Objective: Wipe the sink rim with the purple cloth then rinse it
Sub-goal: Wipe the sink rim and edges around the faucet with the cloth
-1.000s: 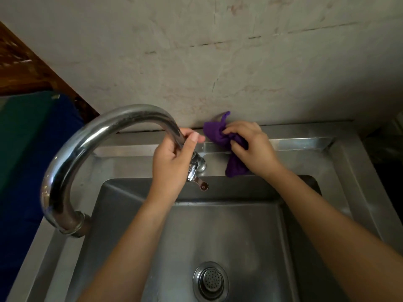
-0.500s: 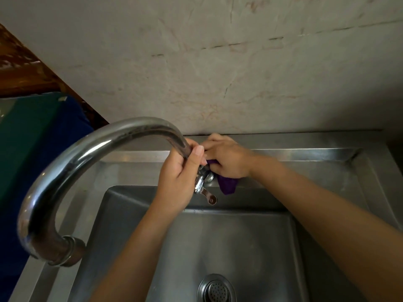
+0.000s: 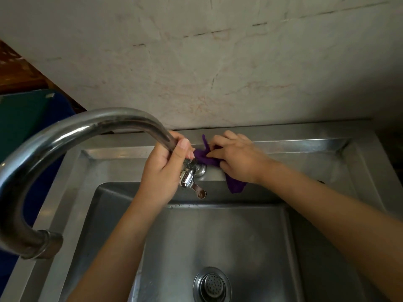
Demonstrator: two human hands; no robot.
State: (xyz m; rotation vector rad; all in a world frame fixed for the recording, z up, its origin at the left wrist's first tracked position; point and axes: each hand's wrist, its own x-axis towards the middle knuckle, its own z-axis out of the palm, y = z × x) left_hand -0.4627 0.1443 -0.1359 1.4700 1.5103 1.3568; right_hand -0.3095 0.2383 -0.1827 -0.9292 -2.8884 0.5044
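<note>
Lying bunched on the back sink rim, at twelve o'clock of the basin, the purple cloth was gripped by the right hand, fingers curled round it. At nine o'clock of it, the left hand clasped the faucet above its lever. The drain strainer sat at six o'clock

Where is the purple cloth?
Head view: the purple cloth is gripped by the right hand on the sink's back rim, right of the faucet base.
</note>
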